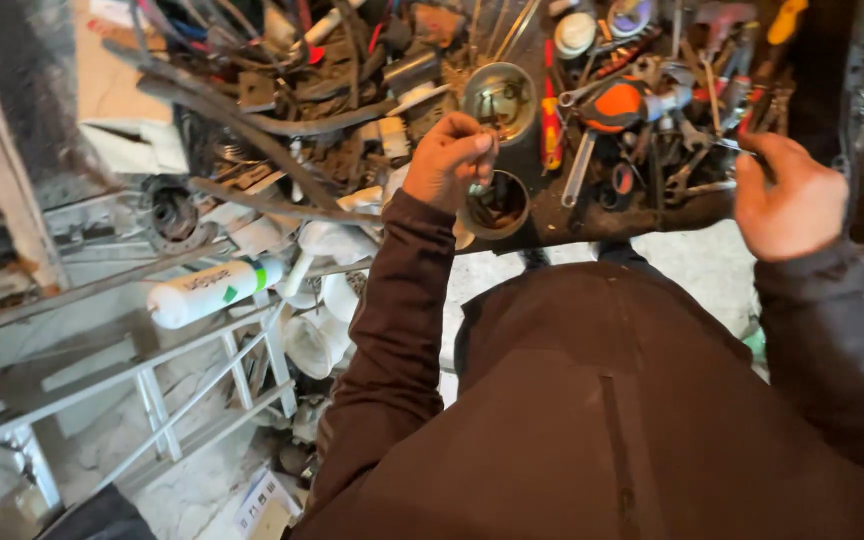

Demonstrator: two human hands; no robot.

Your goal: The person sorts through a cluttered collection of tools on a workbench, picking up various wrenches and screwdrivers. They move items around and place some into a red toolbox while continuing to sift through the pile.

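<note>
The left hand (452, 160) hovers with fingertips pinched shut on a small metal piece too tiny to identify, directly above the round open metal tin (497, 206) at the near edge of the dark cluttered workbench (592, 222); a second, shinier round metal tin (501, 98) stands just behind it. The right hand (787, 195) is closed around a thin metal tool (727, 147) near the bench's right end; an orange-and-black handled tool (617, 103) and a red screwdriver (551, 118) crowd the space between, and open floor shows only below the near edge.
</note>
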